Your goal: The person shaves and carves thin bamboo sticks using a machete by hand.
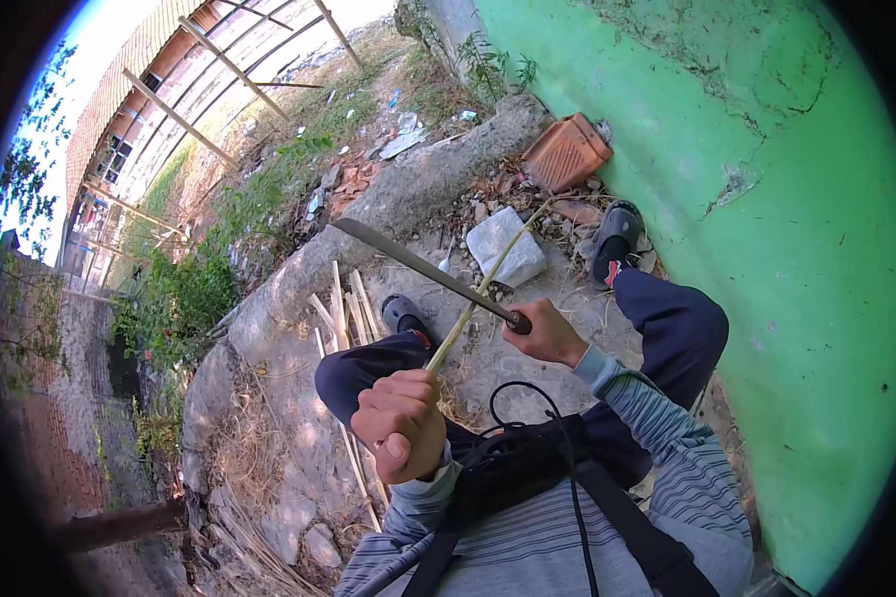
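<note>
My left hand (403,423) is closed around the near end of a thin pale bamboo strip (456,330). The strip slants up and away, passing over a white block (508,249) on the ground. In my right hand (546,333) is the handle of a machete, fingers wrapped tight about it. The long dark machete blade (408,259) points up and to the left, crossing the strip just beyond my left hand. Whether the edge has bitten into the strip cannot be made out.
Several split bamboo strips (346,313) lie left of my shoes. An orange-brown slotted container (567,154) leans near the green wall (767,249) on my right. Behind the block runs a low concrete ledge (428,184), with rubble and weeds beyond. A black cord (574,497) hangs over my lap.
</note>
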A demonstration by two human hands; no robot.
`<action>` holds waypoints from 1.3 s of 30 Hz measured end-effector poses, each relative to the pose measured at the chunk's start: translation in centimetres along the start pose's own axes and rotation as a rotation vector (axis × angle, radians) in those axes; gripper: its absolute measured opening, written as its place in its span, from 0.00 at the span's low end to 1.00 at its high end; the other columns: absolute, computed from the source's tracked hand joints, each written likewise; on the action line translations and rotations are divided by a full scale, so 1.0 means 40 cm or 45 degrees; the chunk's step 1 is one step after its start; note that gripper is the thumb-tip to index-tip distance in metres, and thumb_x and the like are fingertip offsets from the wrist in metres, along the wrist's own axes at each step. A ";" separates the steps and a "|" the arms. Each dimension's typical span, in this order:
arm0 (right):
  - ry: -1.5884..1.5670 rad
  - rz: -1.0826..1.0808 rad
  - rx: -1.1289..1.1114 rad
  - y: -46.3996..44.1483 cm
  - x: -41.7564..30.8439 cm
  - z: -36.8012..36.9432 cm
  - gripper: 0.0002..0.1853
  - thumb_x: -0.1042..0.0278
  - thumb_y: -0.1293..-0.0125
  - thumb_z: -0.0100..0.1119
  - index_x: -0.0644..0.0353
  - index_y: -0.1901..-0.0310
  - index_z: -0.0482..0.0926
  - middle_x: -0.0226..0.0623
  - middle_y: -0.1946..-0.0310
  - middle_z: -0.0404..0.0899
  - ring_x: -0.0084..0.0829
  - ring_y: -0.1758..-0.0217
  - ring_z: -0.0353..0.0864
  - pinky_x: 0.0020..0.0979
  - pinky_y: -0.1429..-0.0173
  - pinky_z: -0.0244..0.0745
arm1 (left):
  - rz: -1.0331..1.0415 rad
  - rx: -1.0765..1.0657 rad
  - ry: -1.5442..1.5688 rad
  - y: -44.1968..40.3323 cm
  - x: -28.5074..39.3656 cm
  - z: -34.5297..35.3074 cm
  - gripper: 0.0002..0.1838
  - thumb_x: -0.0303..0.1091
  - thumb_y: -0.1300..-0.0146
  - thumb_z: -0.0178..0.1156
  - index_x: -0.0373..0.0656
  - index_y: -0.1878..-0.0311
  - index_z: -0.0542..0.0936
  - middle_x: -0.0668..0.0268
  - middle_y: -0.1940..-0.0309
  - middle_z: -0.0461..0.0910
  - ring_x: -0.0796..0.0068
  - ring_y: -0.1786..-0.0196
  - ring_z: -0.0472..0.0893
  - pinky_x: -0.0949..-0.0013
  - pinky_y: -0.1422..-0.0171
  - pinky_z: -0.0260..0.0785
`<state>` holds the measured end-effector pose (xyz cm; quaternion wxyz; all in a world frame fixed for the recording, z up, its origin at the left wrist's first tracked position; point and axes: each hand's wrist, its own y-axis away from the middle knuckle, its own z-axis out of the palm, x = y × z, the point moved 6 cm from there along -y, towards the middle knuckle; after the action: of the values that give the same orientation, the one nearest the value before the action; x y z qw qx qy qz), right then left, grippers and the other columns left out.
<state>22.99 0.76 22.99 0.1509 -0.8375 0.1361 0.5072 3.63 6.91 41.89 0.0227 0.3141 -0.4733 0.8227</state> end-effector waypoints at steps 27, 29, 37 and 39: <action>-0.063 0.086 -0.049 -0.022 0.085 0.015 0.14 0.63 0.39 0.67 0.69 0.65 0.81 0.45 0.83 0.73 0.35 0.79 0.70 0.41 0.68 0.68 | -0.008 -0.052 0.032 -0.019 -0.007 -0.037 0.28 0.39 0.35 0.57 0.50 0.88 0.54 0.74 0.93 0.50 0.80 0.91 0.46 0.70 0.83 0.39; 0.006 0.052 -0.050 -0.035 0.110 0.017 0.14 0.63 0.39 0.67 0.68 0.66 0.81 0.46 0.82 0.74 0.35 0.80 0.72 0.41 0.68 0.68 | 0.003 -0.068 0.036 -0.021 -0.005 -0.031 0.28 0.39 0.35 0.57 0.50 0.88 0.54 0.74 0.93 0.49 0.80 0.91 0.46 0.70 0.83 0.39; 0.006 0.235 0.099 -0.051 0.304 0.024 0.15 0.62 0.39 0.67 0.69 0.70 0.80 0.47 0.81 0.77 0.36 0.77 0.77 0.42 0.66 0.70 | -0.009 -0.029 0.031 -0.007 0.001 -0.053 0.28 0.38 0.35 0.57 0.50 0.88 0.53 0.75 0.93 0.49 0.80 0.91 0.45 0.70 0.83 0.39; -0.031 0.182 0.059 -0.031 0.229 0.039 0.15 0.62 0.39 0.67 0.68 0.70 0.80 0.46 0.82 0.75 0.35 0.78 0.74 0.42 0.67 0.69 | 0.005 0.011 0.029 -0.012 -0.003 -0.048 0.28 0.38 0.35 0.57 0.50 0.87 0.53 0.75 0.93 0.49 0.80 0.91 0.45 0.70 0.83 0.39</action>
<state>26.32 1.83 14.28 0.1353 -0.8158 0.2053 0.5235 2.92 8.74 41.50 0.0250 0.3040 -0.4700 0.8283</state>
